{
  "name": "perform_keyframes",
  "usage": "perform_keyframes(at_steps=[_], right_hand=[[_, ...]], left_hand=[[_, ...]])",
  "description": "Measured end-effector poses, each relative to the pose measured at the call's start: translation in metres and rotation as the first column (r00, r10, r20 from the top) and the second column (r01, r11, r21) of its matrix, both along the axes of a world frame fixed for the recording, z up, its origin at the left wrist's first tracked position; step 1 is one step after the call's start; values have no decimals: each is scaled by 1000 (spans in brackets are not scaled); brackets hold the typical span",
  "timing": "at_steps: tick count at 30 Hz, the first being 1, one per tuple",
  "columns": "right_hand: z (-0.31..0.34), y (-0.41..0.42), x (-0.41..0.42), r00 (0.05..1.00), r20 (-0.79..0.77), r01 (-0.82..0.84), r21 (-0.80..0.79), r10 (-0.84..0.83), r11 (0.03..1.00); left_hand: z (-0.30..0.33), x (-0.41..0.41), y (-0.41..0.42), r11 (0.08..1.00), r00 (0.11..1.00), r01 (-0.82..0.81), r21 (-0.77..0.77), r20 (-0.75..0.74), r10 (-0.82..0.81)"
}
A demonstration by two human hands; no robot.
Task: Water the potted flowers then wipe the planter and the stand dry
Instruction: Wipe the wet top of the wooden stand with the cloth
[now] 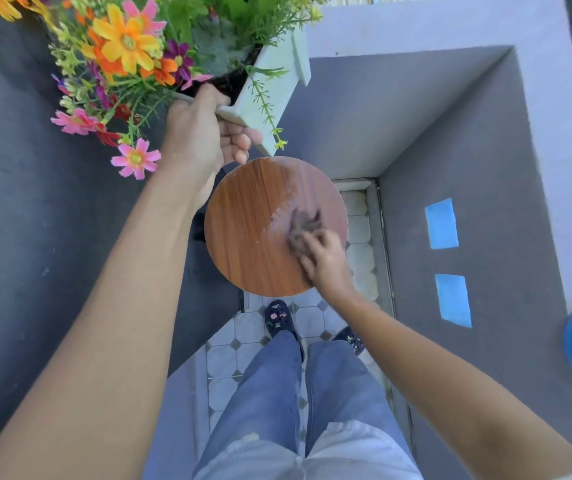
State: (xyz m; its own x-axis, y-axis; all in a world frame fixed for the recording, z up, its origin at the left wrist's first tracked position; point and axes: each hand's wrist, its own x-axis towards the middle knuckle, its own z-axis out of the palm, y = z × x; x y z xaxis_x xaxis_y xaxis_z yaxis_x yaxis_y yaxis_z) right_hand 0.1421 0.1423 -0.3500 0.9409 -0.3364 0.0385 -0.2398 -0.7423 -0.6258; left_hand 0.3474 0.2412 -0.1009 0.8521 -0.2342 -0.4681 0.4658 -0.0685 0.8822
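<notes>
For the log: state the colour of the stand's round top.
Reddish-brown wood grain, wet sheen on part; head view shows the stand top.

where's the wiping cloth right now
In the head view, the dark grey cloth lies under the right hand on the right half of the round wooden stand top, below the white planter.

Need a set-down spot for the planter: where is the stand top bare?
Bare wood on the stand's left half. Its right side is crowded: right hand rubs a cloth over a wet streak. Left hand holds the planter off it.
</notes>
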Motion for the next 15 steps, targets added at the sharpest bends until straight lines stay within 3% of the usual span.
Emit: perform_keyframes(at_steps=[2,4,7,10,11,12,14,15], right_hand=[[1,30,-23,961,8,-278,17,278,960],[3,46,-40,910,-33,-409,93,414,908],[21,46,-35,957,-106,-203,423,270,883],[53,32,-11,988,-96,-24,687,123,726],[60,27,-3,993,-79,-13,688,92,725],[63,21,6,997,-64,2,609,46,794],[57,5,21,995,-6,94,274,-96,957],[51,-2,25,991,33,127,133,-132,983]], left_hand=[[2,0,1,1000,1000,2,-7,6,-2],[4,0,2,1000,1000,1,-13,12,-1],[5,-1,2,1000,1000,-8,-28,11,8],[6,-2,2,999,1000,-5,-38,1,5],[5,-2,2,999,1000,-5,-39,-2,5],[5,-2,2,999,1000,-5,-38,-6,4],[4,-2,3,999,1000,-4,-36,-13,3],[3,-2,3,999,1000,-3,-36,-14,2]])
